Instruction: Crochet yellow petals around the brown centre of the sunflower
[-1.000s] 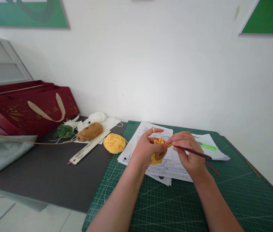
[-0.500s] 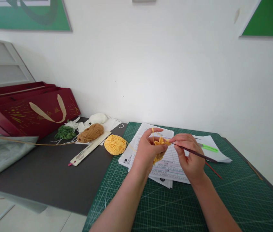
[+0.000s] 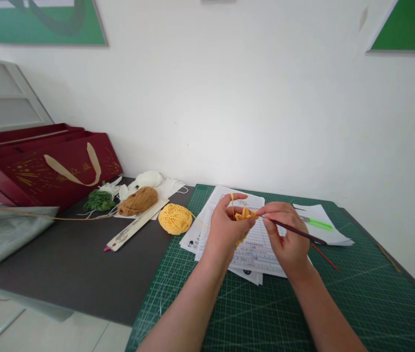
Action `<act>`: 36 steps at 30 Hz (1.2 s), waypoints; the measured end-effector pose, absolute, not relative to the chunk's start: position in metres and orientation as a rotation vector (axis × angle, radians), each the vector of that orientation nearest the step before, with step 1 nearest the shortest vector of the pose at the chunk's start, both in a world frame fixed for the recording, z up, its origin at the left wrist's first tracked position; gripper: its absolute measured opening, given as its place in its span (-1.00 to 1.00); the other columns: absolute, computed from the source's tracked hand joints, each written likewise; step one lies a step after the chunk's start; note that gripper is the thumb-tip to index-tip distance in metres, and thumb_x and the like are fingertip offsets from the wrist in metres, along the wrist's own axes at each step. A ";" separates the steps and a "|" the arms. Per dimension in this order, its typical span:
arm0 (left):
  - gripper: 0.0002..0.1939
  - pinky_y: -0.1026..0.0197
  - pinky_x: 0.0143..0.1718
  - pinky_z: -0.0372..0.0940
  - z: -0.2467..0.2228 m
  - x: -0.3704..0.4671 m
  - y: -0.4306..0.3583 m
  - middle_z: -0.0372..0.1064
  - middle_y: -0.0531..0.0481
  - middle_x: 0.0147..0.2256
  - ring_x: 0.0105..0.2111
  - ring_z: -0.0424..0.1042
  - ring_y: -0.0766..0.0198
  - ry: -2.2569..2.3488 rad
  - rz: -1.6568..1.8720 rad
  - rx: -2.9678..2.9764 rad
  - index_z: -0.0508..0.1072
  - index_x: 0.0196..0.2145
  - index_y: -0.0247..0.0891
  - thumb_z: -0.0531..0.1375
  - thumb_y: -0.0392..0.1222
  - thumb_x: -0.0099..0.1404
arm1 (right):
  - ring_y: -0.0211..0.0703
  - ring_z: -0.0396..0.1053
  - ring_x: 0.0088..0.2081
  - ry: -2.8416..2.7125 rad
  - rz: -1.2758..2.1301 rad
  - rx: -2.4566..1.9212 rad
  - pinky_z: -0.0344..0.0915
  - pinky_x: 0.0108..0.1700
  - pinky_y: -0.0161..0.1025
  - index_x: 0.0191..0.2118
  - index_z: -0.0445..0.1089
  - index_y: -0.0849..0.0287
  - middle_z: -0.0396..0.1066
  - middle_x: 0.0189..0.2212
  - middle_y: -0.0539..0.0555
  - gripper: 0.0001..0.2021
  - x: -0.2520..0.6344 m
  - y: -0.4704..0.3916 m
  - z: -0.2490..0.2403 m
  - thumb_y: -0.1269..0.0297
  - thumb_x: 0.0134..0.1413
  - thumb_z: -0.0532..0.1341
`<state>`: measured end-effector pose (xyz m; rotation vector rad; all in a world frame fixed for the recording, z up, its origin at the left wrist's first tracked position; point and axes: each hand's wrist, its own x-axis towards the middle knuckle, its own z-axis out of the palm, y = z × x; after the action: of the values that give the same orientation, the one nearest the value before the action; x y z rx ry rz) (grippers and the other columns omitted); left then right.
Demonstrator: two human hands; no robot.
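Between finger and thumb, my left hand point(image 3: 224, 227) pinches a small yellow crochet piece point(image 3: 246, 214), with yellow yarn looped over its raised index finger. My right hand point(image 3: 286, 234) grips a dark-handled crochet hook point(image 3: 299, 231), whose tip meets the piece's right edge. Part of the piece is hidden behind my left fingers and thumb. A strand runs left from that hand to a yellow ball of yarn point(image 3: 175, 219) lying at the cutting mat's edge. Printed sheets point(image 3: 251, 254) lie beneath both hands.
Left of the yellow ball are a brown yarn skein point(image 3: 137, 201), green yarn point(image 3: 99, 200), white yarn point(image 3: 149, 179) and a long bookmark-like strip point(image 3: 136, 225). A red paper bag point(image 3: 46, 166) stands behind. A green cutter point(image 3: 319, 224) and a thin red stick point(image 3: 325, 256) lie right on the green mat point(image 3: 369, 293).
The crochet piece has tilted slightly in my left fingers, so less of its lower part shows. My right hand and the hook have shifted a little to the left.
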<state>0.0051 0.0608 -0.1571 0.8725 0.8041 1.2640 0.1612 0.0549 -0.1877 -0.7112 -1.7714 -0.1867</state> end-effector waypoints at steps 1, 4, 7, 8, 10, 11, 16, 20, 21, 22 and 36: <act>-0.41 0.27 -0.44 0.27 -0.157 0.005 0.061 0.47 0.13 -0.48 -0.52 0.40 0.35 0.802 1.261 0.867 0.51 -0.09 -0.26 0.42 -0.46 -0.15 | -0.04 0.47 -0.14 -1.769 -0.190 -0.708 0.39 -0.06 0.01 -0.08 0.35 0.06 0.54 -0.21 0.08 -0.75 0.161 0.055 -0.188 0.57 0.23 0.22; -0.41 0.27 -0.45 0.27 -0.156 0.005 0.061 0.45 0.15 -0.49 -0.54 0.39 0.36 0.793 1.254 0.847 0.50 -0.10 -0.28 0.41 -0.45 -0.16 | -0.06 0.47 -0.15 -1.769 -0.194 -0.700 0.40 -0.07 -0.01 -0.08 0.34 0.06 0.54 -0.21 0.08 -0.74 0.160 0.057 -0.189 0.57 0.22 0.24; -0.41 0.28 -0.47 0.25 -0.157 0.005 0.061 0.44 0.16 -0.50 -0.56 0.37 0.39 0.778 1.253 0.834 0.49 -0.09 -0.27 0.39 -0.45 -0.15 | -0.07 0.47 -0.15 -1.772 -0.192 -0.701 0.40 -0.06 -0.01 -0.09 0.34 0.05 0.54 -0.21 0.07 -0.72 0.159 0.058 -0.189 0.59 0.20 0.25; -0.41 0.28 -0.47 0.24 -0.158 0.005 0.061 0.44 0.17 -0.50 -0.57 0.36 0.39 0.772 1.252 0.831 0.48 -0.09 -0.27 0.38 -0.46 -0.15 | -0.07 0.47 -0.15 -1.771 -0.191 -0.704 0.40 -0.06 -0.01 -0.09 0.35 0.05 0.54 -0.21 0.07 -0.71 0.159 0.058 -0.190 0.60 0.20 0.25; -0.41 0.29 -0.48 0.23 -0.158 0.005 0.061 0.44 0.17 -0.50 -0.57 0.36 0.39 0.763 1.248 0.827 0.48 -0.08 -0.26 0.38 -0.46 -0.14 | -0.07 0.47 -0.15 -1.765 -0.185 -0.711 0.40 -0.05 -0.01 -0.11 0.35 0.05 0.54 -0.21 0.06 -0.71 0.158 0.059 -0.190 0.60 0.19 0.25; -0.41 0.29 -0.49 0.23 -0.158 0.005 0.061 0.43 0.18 -0.51 -0.57 0.36 0.39 0.759 1.244 0.825 0.47 -0.08 -0.25 0.38 -0.47 -0.14 | -0.08 0.48 -0.15 -1.760 -0.179 -0.714 0.40 -0.05 -0.01 -0.12 0.35 0.05 0.54 -0.22 0.05 -0.72 0.157 0.059 -0.190 0.60 0.19 0.25; -0.39 0.29 -0.50 0.25 -0.157 0.004 0.061 0.43 0.18 -0.53 -0.59 0.37 0.37 0.730 1.209 0.806 0.46 -0.08 -0.24 0.45 -0.48 -0.13 | -0.08 0.48 -0.18 -1.697 -0.119 -0.752 0.40 -0.09 -0.05 -0.20 0.35 0.05 0.51 -0.25 0.02 -0.79 0.153 0.059 -0.190 0.55 0.21 0.25; -0.48 0.23 -0.39 0.39 -0.158 0.001 0.064 0.47 0.12 -0.42 -0.49 0.45 0.32 0.723 1.187 0.767 0.44 0.04 -0.26 0.45 -0.35 0.14 | -0.08 0.46 -0.18 -1.622 -0.058 -0.773 0.41 -0.15 -0.06 -0.27 0.31 0.05 0.47 -0.23 0.04 -0.80 0.151 0.059 -0.191 0.54 0.22 0.25; -0.58 0.20 -0.37 0.43 -0.159 0.000 0.065 0.48 0.08 -0.36 -0.46 0.47 0.30 0.728 1.176 0.754 0.44 0.05 -0.26 0.40 -0.27 0.26 | -0.07 0.46 -0.17 -1.614 -0.056 -0.767 0.42 -0.16 -0.06 -0.27 0.31 0.05 0.46 -0.22 0.05 -0.80 0.150 0.059 -0.192 0.53 0.22 0.26; -0.66 0.17 -0.35 0.45 -0.160 0.000 0.066 0.49 0.04 -0.30 -0.42 0.48 0.29 0.735 1.160 0.743 0.44 0.06 -0.27 0.33 -0.20 0.36 | -0.07 0.46 -0.16 -1.613 -0.061 -0.757 0.43 -0.15 -0.04 -0.26 0.32 0.05 0.45 -0.20 0.05 -0.80 0.150 0.059 -0.193 0.53 0.21 0.27; -0.24 0.33 -0.50 0.23 -0.159 0.011 0.063 0.38 0.21 -0.51 -0.55 0.32 0.38 0.874 1.393 0.986 0.47 0.11 -0.14 0.52 -0.36 -0.07 | -0.01 0.43 -0.23 -1.586 -0.353 -0.825 0.33 -0.10 0.03 -0.18 0.41 0.03 0.49 -0.30 0.05 -0.79 0.155 0.060 -0.201 0.51 0.16 0.30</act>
<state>0.0115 0.0634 -0.1586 0.9856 0.8738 1.3927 0.1548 0.0598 -0.2007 -0.8252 -1.5857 -0.3529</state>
